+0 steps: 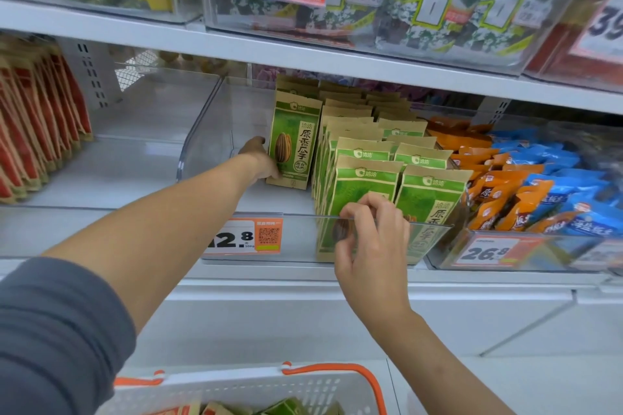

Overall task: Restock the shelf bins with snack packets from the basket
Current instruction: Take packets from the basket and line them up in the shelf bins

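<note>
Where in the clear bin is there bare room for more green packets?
Bare floor lies between the bin's left wall and the green packet rows, before the upright packet in the left hand. The rows by the right hand are crowded.

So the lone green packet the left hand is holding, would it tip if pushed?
Probably tippy: the lone green packet stands tall on a narrow base, apart from the packet rows, the left hand gripping its side. Its flat faces and crisp edges suggest it is fairly stiff, not floppy.

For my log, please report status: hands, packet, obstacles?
Left hand grips upright green packet in clear bin. Right hand holds front packet at rim. No obstruction seen.
</note>
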